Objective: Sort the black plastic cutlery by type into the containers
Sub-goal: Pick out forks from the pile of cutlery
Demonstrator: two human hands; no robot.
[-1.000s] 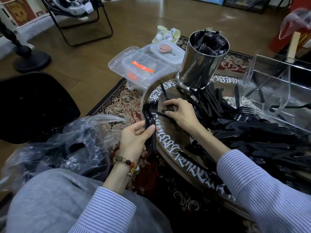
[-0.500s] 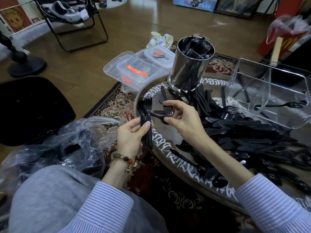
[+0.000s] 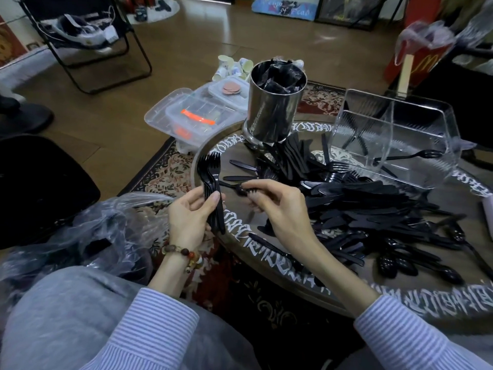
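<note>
Fingers of the right hand (image 3: 277, 201) pinch a single black fork (image 3: 234, 186) by its head end, handle pointing left toward the other hand. A second ago this hand was pressed down among the loose pieces at the tabletop's near-left edge; since then it has lifted clear with the fork and swung it across. The left hand (image 3: 190, 217) curls round a bundle of forks (image 3: 212, 182), tines up, thumb laid across the handles, held just off the rim of the round tabletop (image 3: 240, 231) much as before. The fork and the bundle are now close but not yet touching, so the step in hand looks like adding one more fork to the stack.

Beyond the hands, the main pile of cutlery (image 3: 368, 206) lies spread over the right half of the tabletop, knives and forks mixed, with spoons (image 3: 400, 263) toward the near right. Behind it stand a steel canister (image 3: 272, 113) stuffed with black pieces and a clear plastic container (image 3: 394, 134) holding only a few. Judging by the pile, most of the sorting remains.
</note>
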